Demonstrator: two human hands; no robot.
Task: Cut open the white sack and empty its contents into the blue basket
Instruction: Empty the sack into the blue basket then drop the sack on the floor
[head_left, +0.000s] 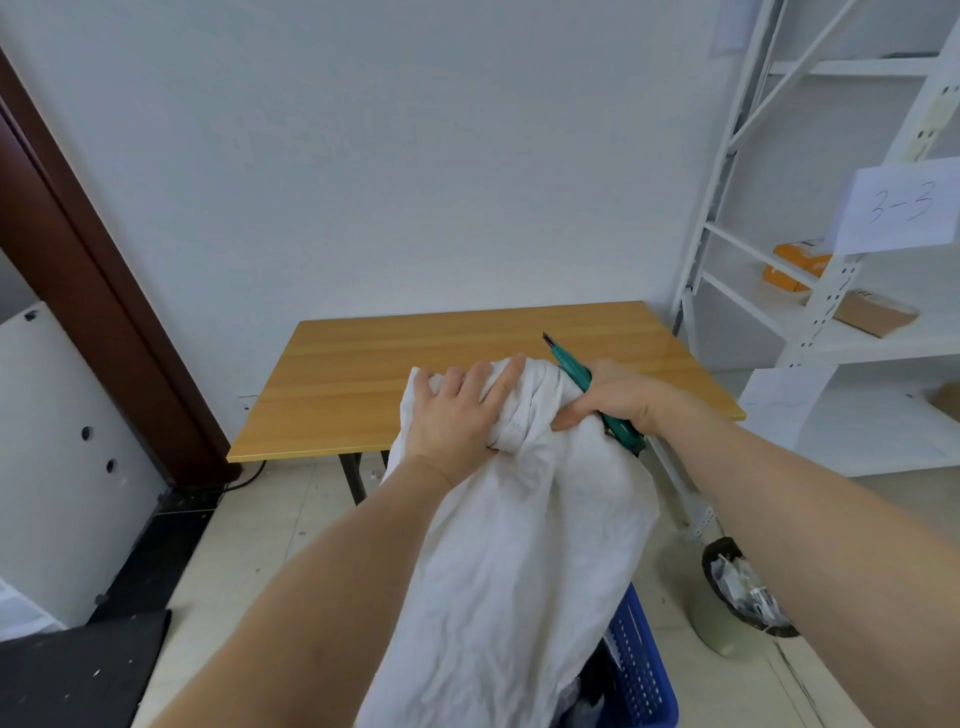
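Note:
The white sack hangs upright in front of me, its lower part reaching down into the blue basket at the bottom right. My left hand grips the bunched top of the sack. My right hand pinches the sack's top from the right while also holding a green utility knife, whose blade points up and away to the left. What is inside the sack and the basket stays mostly hidden.
A wooden table stands just behind the sack against the white wall. White metal shelving with parcels is on the right. A bin with a black liner sits on the floor beside the basket. Dark door frame at left.

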